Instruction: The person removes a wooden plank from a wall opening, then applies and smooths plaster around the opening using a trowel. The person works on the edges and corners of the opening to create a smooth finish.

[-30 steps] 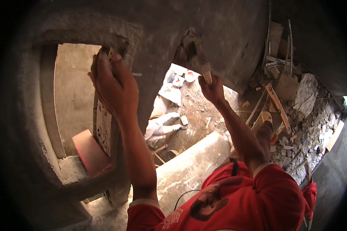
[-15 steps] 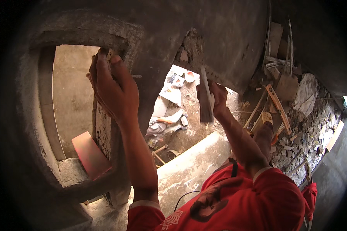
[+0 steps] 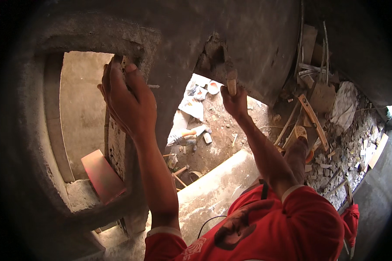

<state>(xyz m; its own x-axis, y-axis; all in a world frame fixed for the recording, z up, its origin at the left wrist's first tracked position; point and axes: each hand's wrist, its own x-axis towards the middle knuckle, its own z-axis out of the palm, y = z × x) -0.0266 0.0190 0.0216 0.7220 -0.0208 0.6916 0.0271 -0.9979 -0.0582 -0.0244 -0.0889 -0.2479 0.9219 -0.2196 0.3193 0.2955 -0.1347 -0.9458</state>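
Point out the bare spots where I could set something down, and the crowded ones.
Likeliest: the pale ledge, between the red shirt and the littered ground; its middle looks bare. A smaller patch of sill lies beside the red block. It's crowded at right, with rubble and boards.

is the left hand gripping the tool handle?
No, the right hand grips the pale handle, while the left hand is at the edge of the window opening.

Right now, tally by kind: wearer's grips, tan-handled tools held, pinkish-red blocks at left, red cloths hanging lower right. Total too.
Bare-handed grips, left grip and right grip: 2
Tan-handled tool: 1
Pinkish-red rectangular block: 1
Red hanging cloth: 1
Total: 5
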